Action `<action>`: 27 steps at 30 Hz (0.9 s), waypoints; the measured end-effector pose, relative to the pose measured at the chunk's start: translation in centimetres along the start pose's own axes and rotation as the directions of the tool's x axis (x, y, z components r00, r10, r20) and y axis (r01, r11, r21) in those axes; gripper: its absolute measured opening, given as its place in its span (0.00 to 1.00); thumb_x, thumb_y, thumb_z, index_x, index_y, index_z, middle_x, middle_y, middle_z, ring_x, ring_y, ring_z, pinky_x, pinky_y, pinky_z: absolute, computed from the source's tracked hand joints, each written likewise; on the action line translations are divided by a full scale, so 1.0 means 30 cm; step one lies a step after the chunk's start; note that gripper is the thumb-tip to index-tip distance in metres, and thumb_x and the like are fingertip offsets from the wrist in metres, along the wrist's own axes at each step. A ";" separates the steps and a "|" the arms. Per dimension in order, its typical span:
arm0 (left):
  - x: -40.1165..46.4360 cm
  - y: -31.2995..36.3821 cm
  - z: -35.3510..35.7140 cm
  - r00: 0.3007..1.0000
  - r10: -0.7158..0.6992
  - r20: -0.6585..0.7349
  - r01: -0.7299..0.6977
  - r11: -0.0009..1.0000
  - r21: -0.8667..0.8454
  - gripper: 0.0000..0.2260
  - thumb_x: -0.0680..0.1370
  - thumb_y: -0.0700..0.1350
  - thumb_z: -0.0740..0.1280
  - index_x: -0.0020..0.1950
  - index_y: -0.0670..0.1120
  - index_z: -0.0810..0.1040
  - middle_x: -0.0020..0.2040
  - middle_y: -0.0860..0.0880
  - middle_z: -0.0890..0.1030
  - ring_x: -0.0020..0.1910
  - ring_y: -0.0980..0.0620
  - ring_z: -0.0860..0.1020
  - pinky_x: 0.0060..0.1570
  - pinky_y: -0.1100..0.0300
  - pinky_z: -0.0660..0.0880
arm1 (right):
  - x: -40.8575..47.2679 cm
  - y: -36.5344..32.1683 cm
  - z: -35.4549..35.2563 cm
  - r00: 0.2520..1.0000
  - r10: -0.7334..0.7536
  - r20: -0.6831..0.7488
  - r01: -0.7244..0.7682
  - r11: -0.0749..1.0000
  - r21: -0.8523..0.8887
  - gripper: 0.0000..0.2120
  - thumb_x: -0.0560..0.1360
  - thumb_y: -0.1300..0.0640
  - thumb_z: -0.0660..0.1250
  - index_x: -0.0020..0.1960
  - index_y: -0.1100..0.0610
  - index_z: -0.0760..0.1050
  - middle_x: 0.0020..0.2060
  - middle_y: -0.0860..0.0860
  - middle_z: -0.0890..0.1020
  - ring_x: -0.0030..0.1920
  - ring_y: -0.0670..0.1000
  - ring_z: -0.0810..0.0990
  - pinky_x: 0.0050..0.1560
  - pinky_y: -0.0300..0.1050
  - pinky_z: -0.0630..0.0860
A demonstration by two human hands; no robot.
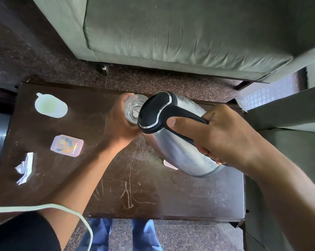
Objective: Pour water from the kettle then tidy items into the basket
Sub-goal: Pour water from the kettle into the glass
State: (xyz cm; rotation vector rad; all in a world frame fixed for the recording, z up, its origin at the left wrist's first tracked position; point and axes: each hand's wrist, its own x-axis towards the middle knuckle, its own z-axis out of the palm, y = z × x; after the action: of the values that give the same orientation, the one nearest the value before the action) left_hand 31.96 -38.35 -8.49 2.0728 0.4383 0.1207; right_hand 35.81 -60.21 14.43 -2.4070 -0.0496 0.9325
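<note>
Risk: spill onto tabletop (135,192) if kettle (178,142) tips faster than the narrow glass (133,109) accepts, or spout drifts off rim. Frame centre: right hand (220,134) wrapped closed on kettle handle, kettle tilted toward glass; left hand (118,120) curled around glass, steadying it

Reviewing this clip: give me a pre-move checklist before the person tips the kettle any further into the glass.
1. Right hand gripping the kettle handle: ok.
2. Left hand wrapped around the glass: ok.
3. Spout over the glass mouth: cannot tell, the lid hides it.
4. Kettle lid shut: ok.
5. Water level in the glass: cannot tell.
6. Basket in view for tidying: not ok, none in sight.
</note>
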 end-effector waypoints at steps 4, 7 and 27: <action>-0.003 -0.006 -0.002 1.000 0.005 -0.005 -0.005 1.000 -0.010 0.36 0.65 0.64 0.80 0.71 0.61 0.72 0.58 0.73 0.81 0.57 0.78 0.77 0.53 0.82 0.70 | -0.002 -0.003 -0.008 1.000 -0.005 0.005 0.005 1.000 0.004 0.35 0.67 0.27 0.68 0.23 0.58 0.70 0.15 0.47 0.68 0.17 0.47 0.63 0.29 0.44 0.66; -0.003 -0.014 -0.008 1.000 0.002 -0.012 -0.002 1.000 0.001 0.39 0.64 0.67 0.78 0.73 0.59 0.72 0.61 0.67 0.81 0.57 0.81 0.75 0.54 0.83 0.68 | -0.005 -0.006 -0.012 1.000 -0.010 0.006 0.010 1.000 0.006 0.34 0.68 0.28 0.69 0.23 0.57 0.69 0.14 0.47 0.69 0.17 0.47 0.63 0.29 0.43 0.65; -0.012 -0.057 -0.010 1.000 0.004 -0.027 -0.003 1.000 0.012 0.43 0.63 0.67 0.81 0.74 0.54 0.72 0.58 0.72 0.78 0.57 0.82 0.76 0.52 0.84 0.69 | -0.006 -0.005 -0.013 1.000 0.013 0.022 -0.013 1.000 -0.001 0.33 0.66 0.27 0.69 0.24 0.56 0.71 0.15 0.47 0.70 0.17 0.48 0.64 0.27 0.41 0.65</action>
State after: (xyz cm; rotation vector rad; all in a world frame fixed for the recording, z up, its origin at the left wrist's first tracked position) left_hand 31.11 -37.44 -9.74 2.0858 0.4528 0.1485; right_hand 35.96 -60.33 14.85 -2.4010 -0.0423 0.9647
